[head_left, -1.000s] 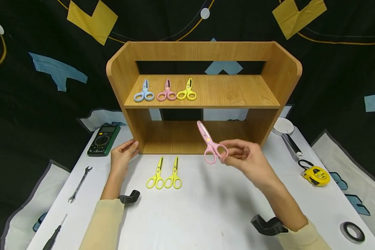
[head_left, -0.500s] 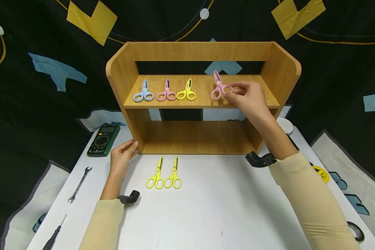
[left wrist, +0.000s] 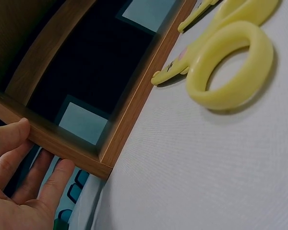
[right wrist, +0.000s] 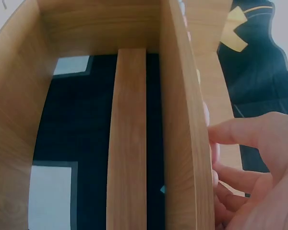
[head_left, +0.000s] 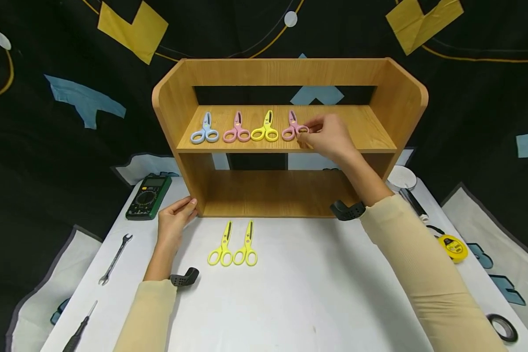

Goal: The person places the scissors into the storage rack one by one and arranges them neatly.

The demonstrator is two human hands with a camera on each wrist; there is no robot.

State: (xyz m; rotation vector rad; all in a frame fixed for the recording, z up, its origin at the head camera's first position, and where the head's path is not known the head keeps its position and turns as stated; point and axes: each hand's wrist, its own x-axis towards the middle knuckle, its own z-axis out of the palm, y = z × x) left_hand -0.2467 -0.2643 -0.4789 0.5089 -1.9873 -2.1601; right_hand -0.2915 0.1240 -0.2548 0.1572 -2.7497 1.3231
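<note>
wood shelf (head_left: 286,73): stood on the white table (head_left: 299,303), with two tiers; its lower left corner is seen close in the left wrist view.
far left: a screwdriver (head_left: 80,328), a wrench (head_left: 114,253) and a green meter (head_left: 148,196) are laid on the table.
left hand (head_left: 173,222): rested against the shelf's lower left corner; the fingers are lightly bent against the wood and the thumb is laid on the edge, nothing being pinched.
upper tier, left to right: blue scissors (head_left: 204,130), pink scissors (head_left: 236,129), yellow scissors (head_left: 266,128), then a second pink pair (head_left: 294,126), all lying flat with blades pointed to the back.
second pink pair: found on the upper tier just right of the yellow scissors, its right handle ring pinched between thumb and fingertips.
right hand (head_left: 330,137): reached over the upper tier, fingers curled round that ring.
table front: two yellow pairs (head_left: 233,247) are laid side by side, touching, below the shelf.
far right: a magnifier (head_left: 402,183), a yellow tape measure (head_left: 453,247) and a tape roll (head_left: 502,327) are set out.
</note>
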